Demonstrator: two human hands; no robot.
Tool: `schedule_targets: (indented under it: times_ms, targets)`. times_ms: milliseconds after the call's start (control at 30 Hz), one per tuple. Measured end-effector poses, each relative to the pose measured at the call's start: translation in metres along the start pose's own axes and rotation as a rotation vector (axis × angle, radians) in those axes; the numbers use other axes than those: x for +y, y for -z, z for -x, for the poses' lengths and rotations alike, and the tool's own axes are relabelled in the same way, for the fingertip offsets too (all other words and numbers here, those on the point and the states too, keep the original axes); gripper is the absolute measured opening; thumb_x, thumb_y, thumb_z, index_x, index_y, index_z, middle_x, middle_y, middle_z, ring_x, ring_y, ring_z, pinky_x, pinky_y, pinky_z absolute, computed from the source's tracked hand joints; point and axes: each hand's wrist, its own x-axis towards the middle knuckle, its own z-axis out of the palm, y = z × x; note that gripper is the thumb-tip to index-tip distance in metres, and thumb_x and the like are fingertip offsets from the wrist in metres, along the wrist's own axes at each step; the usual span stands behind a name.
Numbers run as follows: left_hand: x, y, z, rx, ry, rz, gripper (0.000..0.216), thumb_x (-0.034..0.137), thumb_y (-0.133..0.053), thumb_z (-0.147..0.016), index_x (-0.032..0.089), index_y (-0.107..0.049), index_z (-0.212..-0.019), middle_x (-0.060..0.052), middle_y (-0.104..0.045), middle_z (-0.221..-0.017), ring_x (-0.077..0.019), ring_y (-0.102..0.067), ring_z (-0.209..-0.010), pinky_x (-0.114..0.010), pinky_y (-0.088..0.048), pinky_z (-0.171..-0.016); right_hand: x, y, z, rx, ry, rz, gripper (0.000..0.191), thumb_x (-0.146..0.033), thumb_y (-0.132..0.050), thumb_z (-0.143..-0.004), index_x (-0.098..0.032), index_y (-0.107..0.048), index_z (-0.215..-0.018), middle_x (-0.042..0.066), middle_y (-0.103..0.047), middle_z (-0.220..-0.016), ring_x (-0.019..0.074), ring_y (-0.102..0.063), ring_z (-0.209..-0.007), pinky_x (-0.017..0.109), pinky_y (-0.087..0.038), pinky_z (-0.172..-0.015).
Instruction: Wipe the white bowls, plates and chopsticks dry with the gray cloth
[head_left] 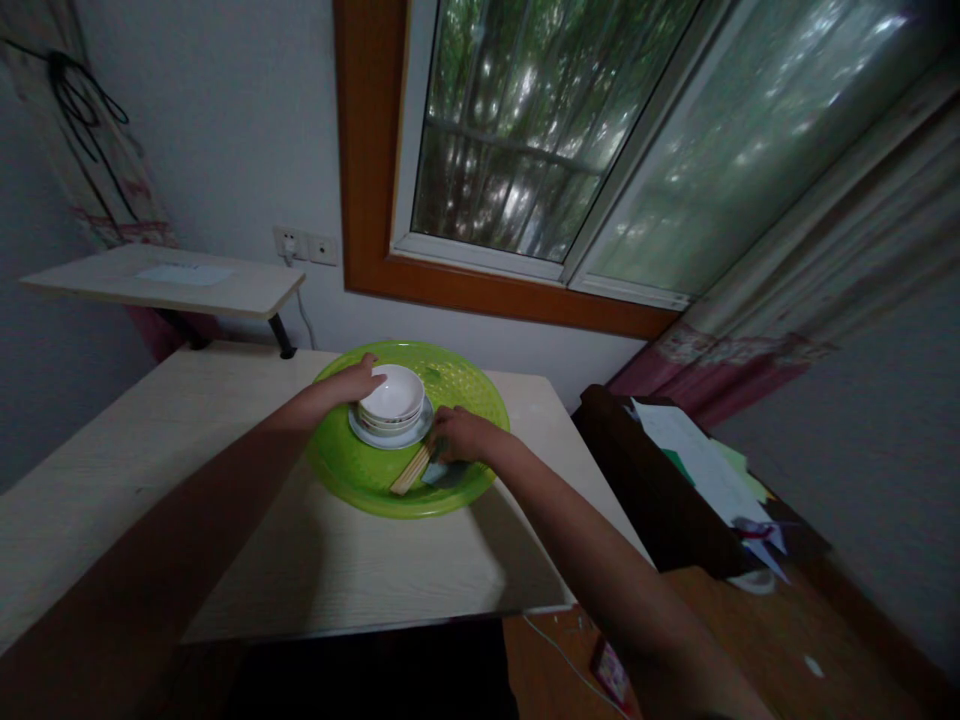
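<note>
A stack of white bowls [397, 392] rests on a pale plate [411, 438] inside a round green basin [405, 507]. My left hand [358, 380] is at the stack's left side, its thumb and fingers closed on the top bowl's rim. To the right of the plate, my right hand [463, 436] is closed, palm down, over the upper ends of a bundle of light wooden chopsticks [410, 473]. The fingertips are partly hidden. A grey-green cloth-like piece [444, 474] lies under this hand, beside the chopsticks.
The basin stands on a light wooden table [262, 550]. A raised shelf [247, 290] with a paper sheet [184, 274] is at the table's back left. Beyond the right edge is a dark brown box-like piece [622, 480] with papers [697, 460]. A window [540, 150] is behind.
</note>
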Motion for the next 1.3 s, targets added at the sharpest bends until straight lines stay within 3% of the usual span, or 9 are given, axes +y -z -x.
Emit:
schedule_targets:
  times_ms: [100,233,300,367,467,600,767,1033,1300]
  targets:
    - [0.006,0.005,0.004,0.040,-0.046,-0.086,0.047,0.033,-0.055,-0.086,0.008,-0.055,-0.126,-0.022,-0.060,-0.132,-0.0311,-0.056,-0.122,-0.039,-0.040,-0.105,-0.006,-0.007,-0.002,-0.024,0.119,-0.030,0.039,-0.021,-0.077,-0.074,-0.025,-0.073,-0.113,0.007,-0.064,-0.127,0.0222,-0.064,-0.108,0.027,-0.048,-0.091]
    - [0.019,0.018,0.031,0.335,-0.279,-0.166,0.029,0.025,-0.041,-0.091,0.015,-0.066,-0.101,-0.014,-0.067,-0.110,-0.0265,-0.059,-0.111,-0.039,-0.041,-0.103,-0.015,-0.018,-0.006,-0.078,0.138,0.011,0.049,-0.021,-0.077,-0.074,-0.025,-0.068,-0.122,0.009,-0.066,-0.125,0.0231,-0.067,-0.105,0.028,-0.051,-0.085]
    - [0.026,0.024,0.046,0.339,-0.341,-0.149,0.027,0.025,-0.042,-0.089,0.017,-0.066,-0.098,-0.011,-0.067,-0.105,-0.0247,-0.060,-0.105,-0.038,-0.044,-0.099,-0.020,-0.021,-0.008,-0.110,0.112,0.048,0.046,-0.022,-0.074,-0.076,-0.025,-0.067,-0.122,0.009,-0.070,-0.119,0.0244,-0.069,-0.103,0.029,-0.052,-0.082]
    - [0.031,0.028,0.060,0.232,-0.385,-0.087,0.026,0.026,-0.044,-0.089,0.019,-0.066,-0.100,-0.008,-0.067,-0.107,-0.0224,-0.061,-0.101,-0.035,-0.047,-0.093,-0.025,-0.022,-0.010,-0.138,0.062,0.083,0.041,-0.023,-0.071,-0.079,-0.023,-0.067,-0.120,0.011,-0.073,-0.114,0.0256,-0.071,-0.099,0.030,-0.053,-0.079]
    - [0.033,0.029,0.076,-0.124,-0.465,-0.014,0.023,0.027,-0.048,-0.087,0.019,-0.069,-0.094,-0.005,-0.070,-0.097,-0.0187,-0.064,-0.091,-0.029,-0.048,-0.083,-0.034,-0.019,-0.011,-0.165,-0.015,0.129,0.029,-0.023,-0.061,-0.086,-0.018,-0.070,-0.113,0.015,-0.074,-0.109,0.0269,-0.072,-0.095,0.032,-0.054,-0.075]
    - [0.029,0.023,0.091,-0.496,-0.397,-0.001,0.027,0.033,-0.049,-0.088,0.021,-0.070,-0.100,-0.003,-0.071,-0.090,-0.0146,-0.064,-0.071,-0.026,-0.046,-0.069,-0.040,-0.012,-0.008,-0.130,-0.013,0.168,0.022,-0.024,-0.058,-0.088,-0.015,-0.074,-0.101,0.015,-0.075,-0.104,0.0277,-0.072,-0.093,0.032,-0.053,-0.075]
    - [0.020,0.009,0.095,-0.636,-0.308,0.002,0.039,0.051,-0.050,-0.090,0.020,-0.068,-0.105,-0.004,-0.071,-0.083,-0.0164,-0.065,-0.064,-0.027,-0.044,-0.060,-0.038,-0.002,-0.002,0.034,0.004,0.142,0.026,-0.031,-0.056,-0.093,-0.017,-0.074,-0.103,0.012,-0.073,-0.108,0.0241,-0.070,-0.096,0.028,-0.050,-0.078]
    - [0.012,-0.007,0.090,-0.484,-0.353,-0.148,0.041,0.055,-0.064,-0.081,0.021,-0.069,-0.104,-0.007,-0.072,-0.089,-0.0224,-0.065,-0.077,-0.032,-0.043,-0.070,-0.042,0.003,0.000,0.174,0.028,0.063,0.032,-0.037,-0.047,-0.101,-0.018,-0.072,-0.109,0.010,-0.073,-0.106,0.0201,-0.067,-0.096,0.026,-0.045,-0.081]
    - [0.021,-0.002,0.091,-0.351,-0.428,-0.286,0.043,0.056,-0.051,-0.090,0.023,-0.067,-0.113,-0.008,-0.073,-0.100,-0.0252,-0.066,-0.092,-0.032,-0.043,-0.077,-0.054,0.008,0.001,0.192,-0.025,0.062,0.034,-0.036,-0.045,-0.101,-0.016,-0.070,-0.112,0.014,-0.073,-0.111,0.0245,-0.069,-0.098,0.029,-0.046,-0.086]
